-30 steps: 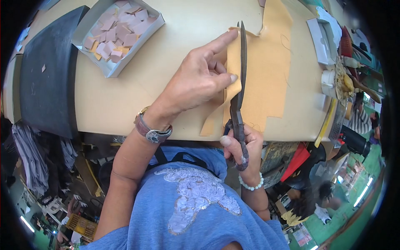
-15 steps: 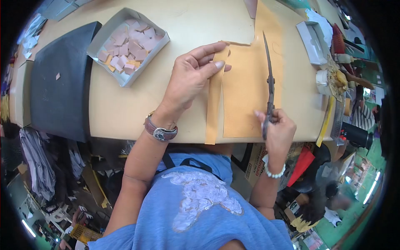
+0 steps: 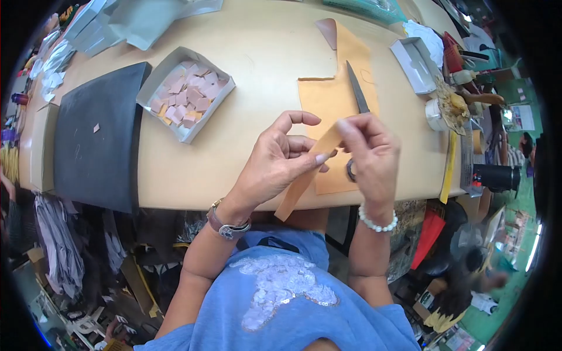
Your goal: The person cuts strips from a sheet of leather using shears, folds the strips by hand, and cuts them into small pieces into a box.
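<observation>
A narrow orange strip (image 3: 297,186) slants between my two hands above the table's front edge. My left hand (image 3: 275,158) pinches it midway between thumb and fingers. The strip's upper end is in the closed fingers of my right hand (image 3: 372,153). Behind and beneath my right hand lies a larger orange sheet (image 3: 319,96), with a notch in its upper left and a folded corner at the top. Dark scissors (image 3: 357,88) rest on this sheet, blade pointing away; my right hand hides their middle, and one handle loop shows beside it.
On the table (image 3: 257,64), an open box (image 3: 186,140) holds several small pinkish and orange pieces. A black board (image 3: 99,158) lies at the left. At the right are a white box (image 3: 414,64), a white tub (image 3: 434,114) and a yellow strip (image 3: 449,169). Grey boxes stand at the back left.
The strip has come away from the sheet and is lifted in both hands. My right hand has let go of the scissors, left on the sheet, and moved left to the strip's end.
</observation>
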`<state>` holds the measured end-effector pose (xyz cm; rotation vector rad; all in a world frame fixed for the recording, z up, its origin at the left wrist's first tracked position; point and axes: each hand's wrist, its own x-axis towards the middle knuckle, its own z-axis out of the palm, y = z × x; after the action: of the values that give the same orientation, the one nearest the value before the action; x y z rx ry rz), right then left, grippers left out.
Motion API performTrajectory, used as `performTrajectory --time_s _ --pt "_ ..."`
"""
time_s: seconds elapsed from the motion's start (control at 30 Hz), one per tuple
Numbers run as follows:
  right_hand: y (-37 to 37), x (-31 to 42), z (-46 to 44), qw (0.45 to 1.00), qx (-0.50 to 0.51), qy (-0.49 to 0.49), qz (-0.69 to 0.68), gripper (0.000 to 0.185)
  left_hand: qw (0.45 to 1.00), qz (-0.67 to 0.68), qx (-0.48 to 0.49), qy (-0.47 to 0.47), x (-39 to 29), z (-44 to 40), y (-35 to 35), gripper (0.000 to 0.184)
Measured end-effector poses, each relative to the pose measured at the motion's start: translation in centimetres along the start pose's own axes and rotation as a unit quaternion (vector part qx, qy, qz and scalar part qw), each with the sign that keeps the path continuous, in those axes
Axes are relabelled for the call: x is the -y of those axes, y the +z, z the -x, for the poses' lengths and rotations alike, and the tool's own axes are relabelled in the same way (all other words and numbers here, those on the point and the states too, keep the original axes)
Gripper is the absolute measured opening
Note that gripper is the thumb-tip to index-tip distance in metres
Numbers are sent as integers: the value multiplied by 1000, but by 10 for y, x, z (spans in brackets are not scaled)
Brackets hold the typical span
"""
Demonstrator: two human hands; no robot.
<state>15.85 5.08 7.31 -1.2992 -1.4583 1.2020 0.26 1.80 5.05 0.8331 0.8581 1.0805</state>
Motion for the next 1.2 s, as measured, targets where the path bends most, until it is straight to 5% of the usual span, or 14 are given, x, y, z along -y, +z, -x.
performTrajectory --time_s 0.13,0.27,0.63,0.83,0.93,1.03,1.13,1.2 --pt "-28 -4 -10 992 -103 -36 -69 12 999 -24 -12 -43 -4 26 -17 42" --pt "-47 -18 -5 985 -103 -9 -138 13 993 -53 25 -105 0 45 -37 40" --pt "-59 -31 17 961 -52 26 -270 11 988 -54 -83 -114 16 54 -46 33" --pt "-33 -7 19 925 -120 4 -361 12 993 17 -95 -67 23 52 -32 27" --pt "-41 -22 16 875 62 -37 -479 18 992 -8 -107 -61 28 50 -29 26" --pt "-25 -26 15 920 128 -102 -355 11 991 -63 -108 -55 39 49 -34 28" --pt "-5 -13 27 978 197 -21 -57 10 987 -89 -116 -72 40 48 -37 28" --pt "18 -21 32 976 204 43 -58 20 985 -88 -129 -80 37 49 -35 28"
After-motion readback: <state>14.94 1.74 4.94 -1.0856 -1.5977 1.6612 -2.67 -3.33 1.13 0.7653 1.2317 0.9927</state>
